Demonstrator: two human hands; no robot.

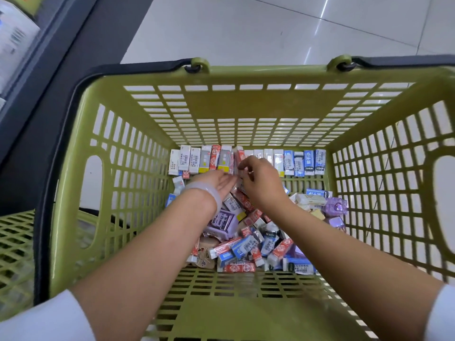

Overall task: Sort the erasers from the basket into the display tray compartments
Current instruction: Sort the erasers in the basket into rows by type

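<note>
A green plastic basket [258, 75] holds a loose pile of erasers [248, 244] in red, blue, white and purple wrappers. Along its far wall a row of erasers [302, 162] stands on end, white and red at the left, blue at the right. My left hand [216, 179], a pale bangle on its wrist, lies flat with straight fingers against the standing row near its middle. My right hand [261, 179] pinches a red-wrapped eraser [239, 156] in that row between thumb and fingertips. No display tray is in view.
A second green basket [14, 242] shows at the lower left. A dark shelf unit [37, 77] runs along the left edge. Pale tiled floor [270, 25] lies beyond the basket. Black handles hang on the basket's far rim.
</note>
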